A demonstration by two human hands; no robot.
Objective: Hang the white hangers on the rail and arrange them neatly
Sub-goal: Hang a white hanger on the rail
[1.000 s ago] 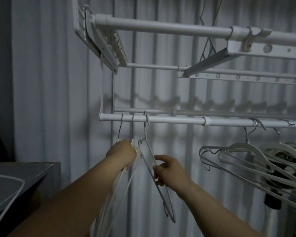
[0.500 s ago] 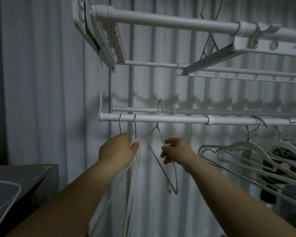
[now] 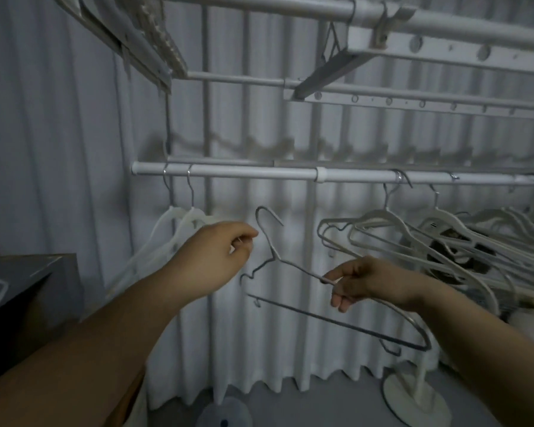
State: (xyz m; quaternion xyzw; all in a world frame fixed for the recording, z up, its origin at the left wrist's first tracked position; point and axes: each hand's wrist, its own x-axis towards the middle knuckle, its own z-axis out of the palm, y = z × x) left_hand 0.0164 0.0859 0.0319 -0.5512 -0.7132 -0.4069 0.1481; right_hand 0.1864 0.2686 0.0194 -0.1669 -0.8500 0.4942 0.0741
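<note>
A white rail runs across the middle. Two white hangers hang from its left end by metal hooks. My left hand is curled in front of their right arms, and a white sliver shows between its thumb and fingers. My right hand pinches the shoulder wire of a thin grey wire hanger. That hanger is off the rail, its hook just right of my left hand's fingertips. Several more white hangers hang bunched and tilted on the rail's right half.
Upper rack bars and a perforated arm cross overhead. A dark cabinet stands at the left. A round white stand base sits on the floor at the right, in front of a pleated white curtain.
My right hand has lifted the wire hanger off the rail and lowered it, turning it broadside. My left hand has slid right from the hanger necks. The view has dropped.
</note>
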